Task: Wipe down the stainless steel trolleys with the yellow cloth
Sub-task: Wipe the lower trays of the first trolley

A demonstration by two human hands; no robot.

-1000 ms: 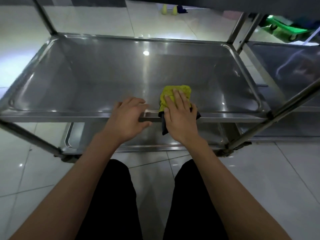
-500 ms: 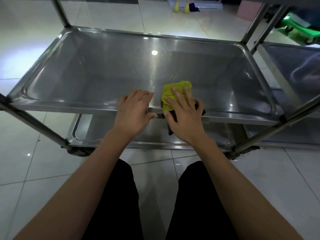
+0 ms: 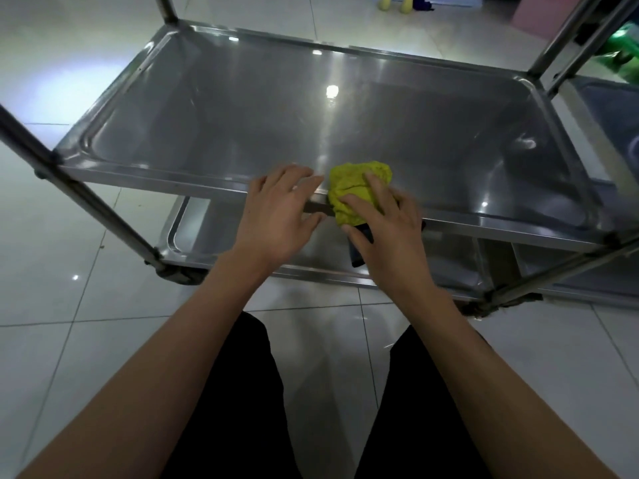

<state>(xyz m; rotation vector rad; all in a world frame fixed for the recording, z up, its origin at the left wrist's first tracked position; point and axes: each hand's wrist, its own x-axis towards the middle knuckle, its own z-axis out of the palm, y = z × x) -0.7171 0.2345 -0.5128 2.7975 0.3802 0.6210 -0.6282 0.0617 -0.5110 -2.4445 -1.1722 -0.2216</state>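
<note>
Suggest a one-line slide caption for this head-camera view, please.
Right hand presses crumpled yellow cloth on stainless steel trolley's near rim; left hand rests beside.

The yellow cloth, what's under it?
The crumpled yellow cloth lies over the steel trolley shelf's front rim, under the right hand. A dark piece hangs below; the rest is hidden.
</note>
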